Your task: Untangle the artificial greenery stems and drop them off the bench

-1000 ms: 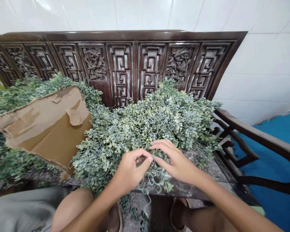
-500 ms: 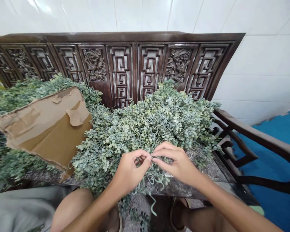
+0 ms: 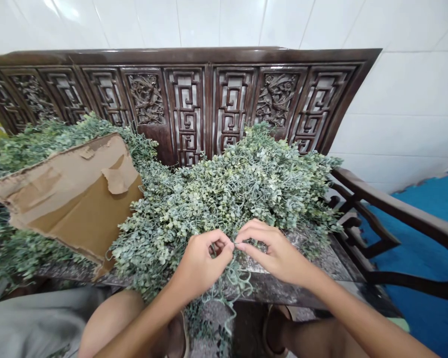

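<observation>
Both hands meet in front of a heap of grey-green artificial foliage (image 3: 227, 194), just above the near edge of the bench seat. My left hand (image 3: 203, 261) is closed, thumb and forefinger pinching a thin green plant stem. My right hand (image 3: 274, 251) pinches the same small spot from the other side, its fingertips almost touching the left ones. The gripped bit of stem is mostly hidden between the fingertips. Curly pale green stems (image 3: 246, 284) dangle below the hands, past the seat edge.
A torn piece of brown cardboard (image 3: 93, 214) lies on more foliage at left. Behind stands the bench's carved dark wooden back (image 3: 209, 57); its armrest (image 3: 395, 209) is at right. Blue matting (image 3: 433, 238) lies beyond. Leafy bits lie on the floor between my feet.
The dangling curly stems have swung and shifted slightly below my hands. My right fingertips have closed on the stem a little more; both hands otherwise stay in place.
</observation>
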A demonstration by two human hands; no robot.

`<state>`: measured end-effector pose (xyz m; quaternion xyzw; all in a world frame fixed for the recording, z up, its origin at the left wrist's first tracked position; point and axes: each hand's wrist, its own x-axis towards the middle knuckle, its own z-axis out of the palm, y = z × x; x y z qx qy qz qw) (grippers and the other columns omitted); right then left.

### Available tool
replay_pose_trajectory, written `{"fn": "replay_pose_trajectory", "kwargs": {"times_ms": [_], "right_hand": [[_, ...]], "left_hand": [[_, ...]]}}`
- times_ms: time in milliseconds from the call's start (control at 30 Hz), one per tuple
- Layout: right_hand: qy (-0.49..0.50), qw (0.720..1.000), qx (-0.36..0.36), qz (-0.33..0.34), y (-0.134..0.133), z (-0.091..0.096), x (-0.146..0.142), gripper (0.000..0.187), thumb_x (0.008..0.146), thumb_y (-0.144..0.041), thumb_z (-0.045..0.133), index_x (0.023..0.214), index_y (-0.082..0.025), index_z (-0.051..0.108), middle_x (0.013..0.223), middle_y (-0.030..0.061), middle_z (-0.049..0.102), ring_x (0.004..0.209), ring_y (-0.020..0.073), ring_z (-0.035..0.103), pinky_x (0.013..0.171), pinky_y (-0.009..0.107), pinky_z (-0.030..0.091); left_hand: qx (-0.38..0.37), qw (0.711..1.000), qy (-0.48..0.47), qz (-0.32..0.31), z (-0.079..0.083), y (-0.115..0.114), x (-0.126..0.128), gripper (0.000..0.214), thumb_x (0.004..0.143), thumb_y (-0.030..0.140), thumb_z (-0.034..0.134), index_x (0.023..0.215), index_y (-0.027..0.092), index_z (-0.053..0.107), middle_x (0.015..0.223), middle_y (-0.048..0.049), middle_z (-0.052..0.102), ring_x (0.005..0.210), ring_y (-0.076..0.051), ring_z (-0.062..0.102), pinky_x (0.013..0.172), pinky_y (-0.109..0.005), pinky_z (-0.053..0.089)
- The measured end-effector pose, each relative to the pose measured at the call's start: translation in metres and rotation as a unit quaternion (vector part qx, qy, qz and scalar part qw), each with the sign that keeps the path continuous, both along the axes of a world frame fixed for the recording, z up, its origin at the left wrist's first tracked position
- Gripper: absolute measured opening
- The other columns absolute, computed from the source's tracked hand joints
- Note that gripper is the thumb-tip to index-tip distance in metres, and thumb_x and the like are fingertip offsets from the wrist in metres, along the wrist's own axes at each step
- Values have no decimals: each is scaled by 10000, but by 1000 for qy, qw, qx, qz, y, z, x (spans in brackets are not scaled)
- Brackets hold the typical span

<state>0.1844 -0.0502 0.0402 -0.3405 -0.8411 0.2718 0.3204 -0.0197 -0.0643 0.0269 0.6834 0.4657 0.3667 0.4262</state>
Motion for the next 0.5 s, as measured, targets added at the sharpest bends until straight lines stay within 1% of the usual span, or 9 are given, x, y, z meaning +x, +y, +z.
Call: {"fn": "replay_pose_trajectory", "kwargs": {"times_ms": [67,133,267,367,500], "right_hand": [[-11,1000,10,3,-1,0,-1,111,981,-226,558,936,-202,658,952,56,659,915,198,580,841,355,433],[-29,999,35,8,-2,-1,-2,120,986,-212,535,931,-196,640,944,59,653,904,200,564,842,367,421],[-71,994,81,25,-2,-4,-3,134,989,-184,498,927,-192,617,935,59,654,894,204,535,842,385,396],[-73,994,78,31,-1,-7,-2,136,988,-177,491,926,-189,611,935,63,649,892,206,529,842,390,396],[-28,998,49,25,0,-13,-3,128,982,-188,505,911,-188,611,914,70,627,885,208,536,833,387,421]], "left_hand": [[0,1000,-3,-7,0,0,0,111,834,198,547,747,167,609,624,43,512,596,-104,453,571,-218,340],[5,1000,3,-7,0,0,1,105,817,171,531,722,170,577,623,45,505,600,-103,449,574,-218,333],[21,999,36,-15,0,1,2,125,799,157,512,676,176,524,605,50,481,593,-101,433,566,-220,314],[18,998,57,-24,1,2,3,126,793,158,510,668,177,518,598,53,473,584,-99,425,557,-219,306],[10,997,65,-36,5,5,1,114,795,174,516,681,178,529,601,56,474,583,-99,423,557,-220,313]]}}
